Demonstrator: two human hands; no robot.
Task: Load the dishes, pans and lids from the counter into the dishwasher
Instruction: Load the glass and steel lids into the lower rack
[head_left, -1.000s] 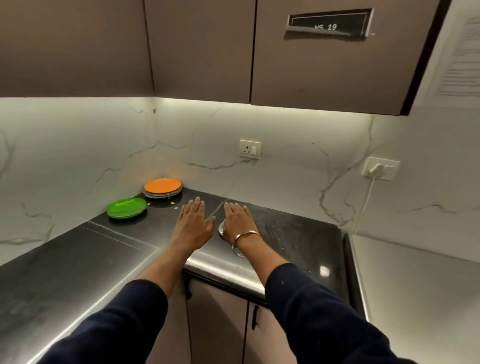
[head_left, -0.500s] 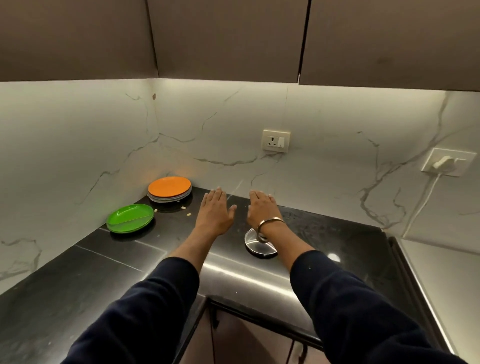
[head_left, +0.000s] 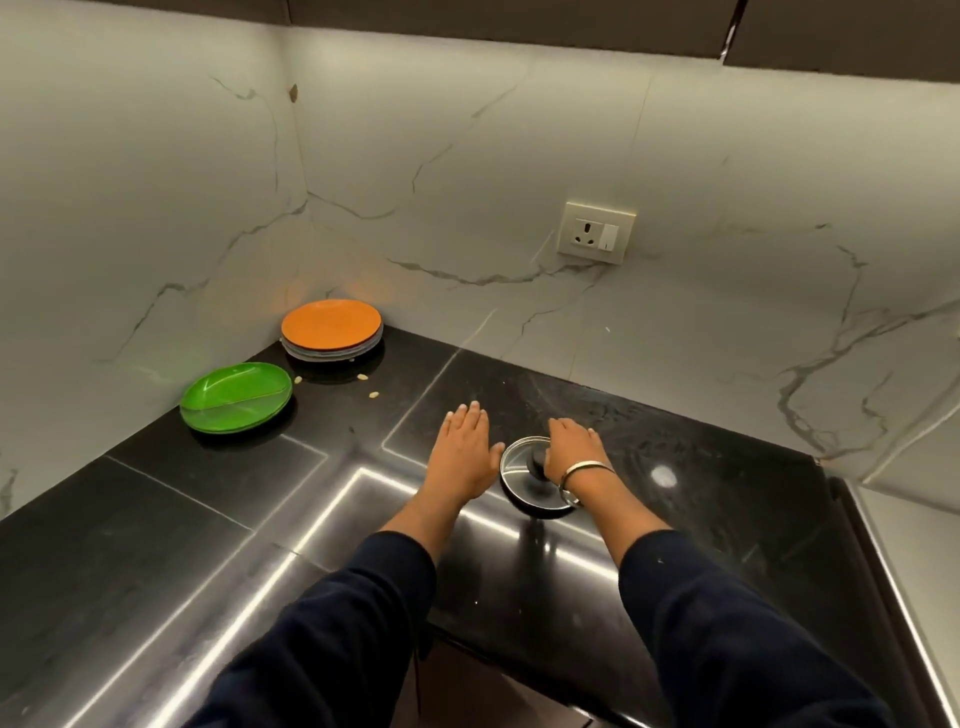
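Right hand (head_left: 571, 449) now over round, shiny steel lid (head_left: 524, 467).

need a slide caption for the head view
Both hands flat over a black counter beside a lidded pan; plates wait in the corner.

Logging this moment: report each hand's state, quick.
Left hand: open, fingers straight, flat over the counter, holding nothing.
Right hand: over the lidded pan; grip on the knob cannot be told.

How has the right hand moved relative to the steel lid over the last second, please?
Yes. The right hand has drawn back toward the person, so more of the steel lid on the black counter now shows beside it.
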